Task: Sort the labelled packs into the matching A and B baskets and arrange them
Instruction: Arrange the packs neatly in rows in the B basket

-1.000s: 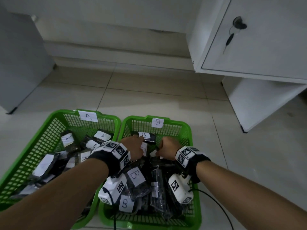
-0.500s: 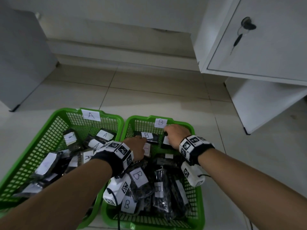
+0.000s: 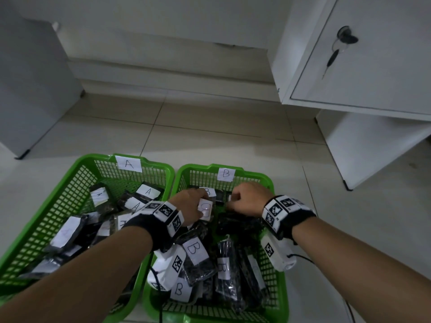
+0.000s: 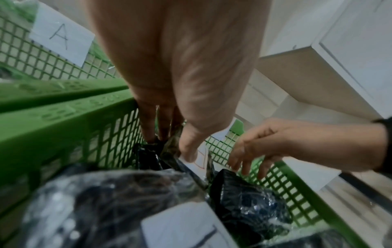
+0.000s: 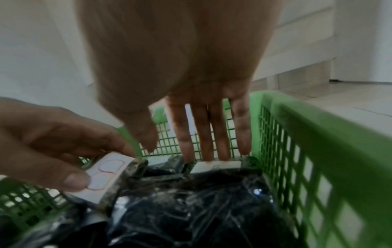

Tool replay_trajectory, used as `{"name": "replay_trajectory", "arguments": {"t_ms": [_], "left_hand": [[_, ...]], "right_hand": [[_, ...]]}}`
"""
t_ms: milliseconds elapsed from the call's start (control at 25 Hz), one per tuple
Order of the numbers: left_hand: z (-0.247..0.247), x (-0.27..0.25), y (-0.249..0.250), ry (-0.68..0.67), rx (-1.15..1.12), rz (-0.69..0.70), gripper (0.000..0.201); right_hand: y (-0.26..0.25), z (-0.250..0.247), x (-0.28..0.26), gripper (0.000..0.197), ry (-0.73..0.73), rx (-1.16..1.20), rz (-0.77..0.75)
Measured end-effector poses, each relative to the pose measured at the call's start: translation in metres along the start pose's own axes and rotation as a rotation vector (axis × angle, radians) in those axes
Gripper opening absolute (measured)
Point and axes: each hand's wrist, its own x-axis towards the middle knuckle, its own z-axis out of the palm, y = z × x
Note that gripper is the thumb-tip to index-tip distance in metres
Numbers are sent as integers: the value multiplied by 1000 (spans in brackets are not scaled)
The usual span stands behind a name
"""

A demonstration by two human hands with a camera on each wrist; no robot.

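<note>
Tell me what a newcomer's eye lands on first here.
Two bright green baskets side by side on the tiled floor: basket A on the left, basket B on the right, both full of dark labelled packs. Over basket B's far end, the left hand pinches a red-lettered pack; the right hand reaches beside it.

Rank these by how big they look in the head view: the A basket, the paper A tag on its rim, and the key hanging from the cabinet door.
1. A basket, by far the largest.
2. Paper A tag.
3. Key, smallest; it hangs farther from the camera, so its true size against the tag is unsure.
</note>
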Motion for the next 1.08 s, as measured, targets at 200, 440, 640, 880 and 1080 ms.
{"name": "replay_trajectory", "arguments": {"t_ms": [200, 440, 640, 880, 1080], "left_hand": [[-4, -6, -9, 186, -336, -40, 34], [-20, -6, -6, 265, -641, -76, 36], [-23, 4, 15, 265, -811, -106, 46], [-27, 9, 43, 297, -832, -39, 42], [-33, 11, 50, 219, -910, 38, 31]], "right_hand": [[1, 13, -23, 53, -108, -111, -85], [9, 4, -36, 60, -243, 143, -66], [16, -3, -33, 39, 138, 258, -54], [9, -10, -36, 84, 428, 294, -312], [15, -12, -41, 70, 395, 207, -324]]}}
